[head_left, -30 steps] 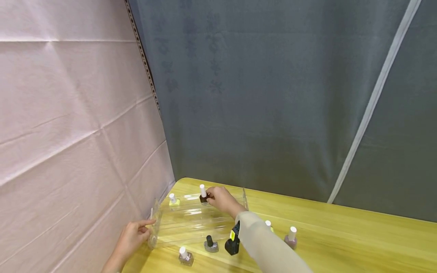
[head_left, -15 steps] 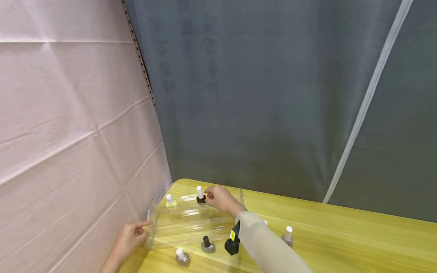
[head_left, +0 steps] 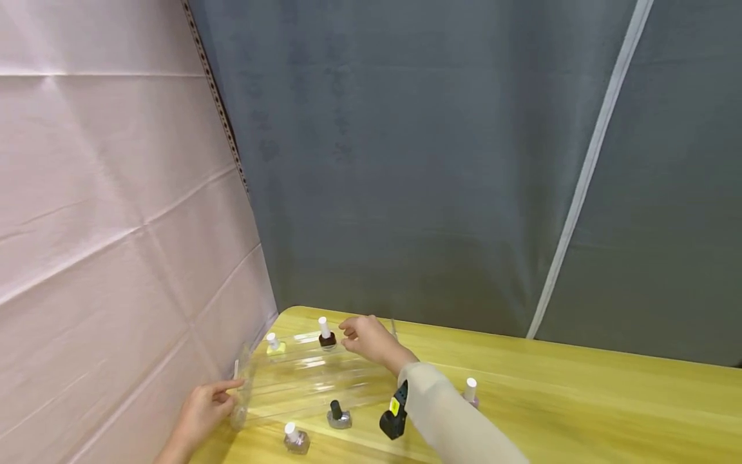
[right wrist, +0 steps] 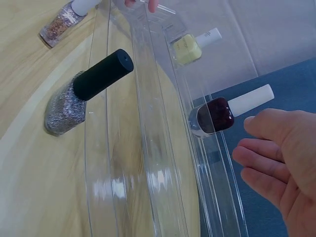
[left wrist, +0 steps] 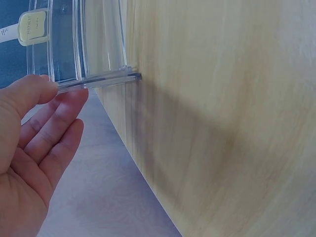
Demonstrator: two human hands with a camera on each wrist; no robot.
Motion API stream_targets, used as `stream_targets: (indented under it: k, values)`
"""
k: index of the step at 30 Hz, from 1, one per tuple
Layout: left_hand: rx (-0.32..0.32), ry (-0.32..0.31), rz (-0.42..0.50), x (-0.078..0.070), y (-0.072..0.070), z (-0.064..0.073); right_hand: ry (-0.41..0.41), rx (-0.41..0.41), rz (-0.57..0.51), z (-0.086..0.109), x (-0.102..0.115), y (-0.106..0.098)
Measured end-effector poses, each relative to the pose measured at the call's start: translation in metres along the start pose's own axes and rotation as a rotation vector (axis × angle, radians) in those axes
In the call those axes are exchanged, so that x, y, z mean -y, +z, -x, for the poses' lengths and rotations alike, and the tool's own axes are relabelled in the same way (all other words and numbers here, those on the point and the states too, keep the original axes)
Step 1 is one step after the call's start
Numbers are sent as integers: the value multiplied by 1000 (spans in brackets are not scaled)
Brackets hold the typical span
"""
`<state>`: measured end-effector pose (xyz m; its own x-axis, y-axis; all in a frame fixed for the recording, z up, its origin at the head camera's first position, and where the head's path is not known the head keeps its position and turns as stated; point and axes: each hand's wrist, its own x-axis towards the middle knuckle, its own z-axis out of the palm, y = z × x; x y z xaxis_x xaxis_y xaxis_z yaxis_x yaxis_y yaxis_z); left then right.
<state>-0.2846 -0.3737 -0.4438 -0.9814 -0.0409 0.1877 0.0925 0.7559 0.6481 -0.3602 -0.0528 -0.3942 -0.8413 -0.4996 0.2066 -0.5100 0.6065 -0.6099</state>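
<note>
A clear tiered rack stands on the table. My left hand is at its left end, and in the left wrist view the thumb and fingers pinch the rack's side panel. On the top tier stands a dark red nail polish bottle with a white cap. My right hand is just right of this bottle, a small gap apart, its fingers loosely bent and holding nothing. A pale yellow nail polish bottle stands farther left on the same tier.
In front of the rack stand a glittery silver nail polish bottle with a black cap and a glittery white-capped one. Another white-capped bottle is partly behind the right sleeve. A pink cloth wall borders the left side.
My right hand has let go of the dark red nail polish bottle and drawn slightly right of it. The left hand keeps its place on the rack. The head view has turned slightly right.
</note>
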Motion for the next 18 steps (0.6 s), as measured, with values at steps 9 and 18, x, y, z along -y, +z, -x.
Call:
stream_targets:
  k: [9,18]
  values:
    - [-12,25,-20,4,-1,-5,-3,10,5,8,3,-6]
    - [-32,42,-36,10,-2,-10,-37,14,45,19,8,-10]
